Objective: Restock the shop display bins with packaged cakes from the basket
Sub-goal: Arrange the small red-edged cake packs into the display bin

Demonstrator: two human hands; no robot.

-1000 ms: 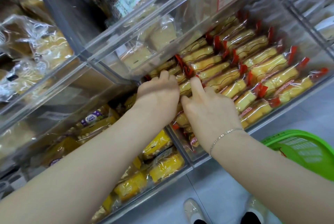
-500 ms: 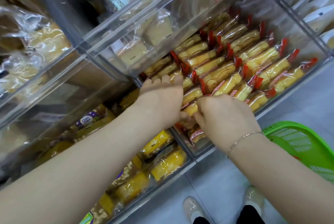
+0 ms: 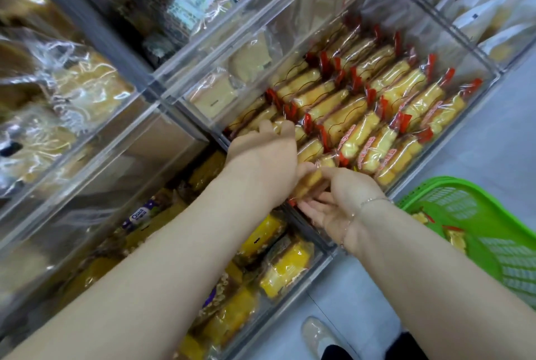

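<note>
Over the near left corner of the clear acrylic display bin [image 3: 490, 81], both hands at work among rows of yellow packaged cakes in clear wrappers with red crimped ends [image 3: 365, 127], lined up side by side and filling most of that bin. Left hand [image 3: 261, 156] laid palm down on the leftmost cakes, fingers bent over them at the bin's far left, thumb reaching toward the right hand; no clear grip to be made out. Right hand [image 3: 339, 200] turned palm up just below, thumb and fingertips pinching one yellow wrapped cake [image 3: 309, 184] at the bin's front edge, touching the left thumb. Thin silver bracelet [image 3: 374, 200] on the right wrist. Down at the right, a green perforated plastic basket [image 3: 470, 214] near the floor, holding a few more red-ended cake packets [image 3: 455, 236]. Below the bin, a lower clear bin [image 3: 319, 266] of bright yellow wrapped buns. Up at the left, more clear bins with bagged pastries [image 3: 87, 84]. Pale shoe [image 3: 316, 333] on the grey floor at the bottom.
</note>
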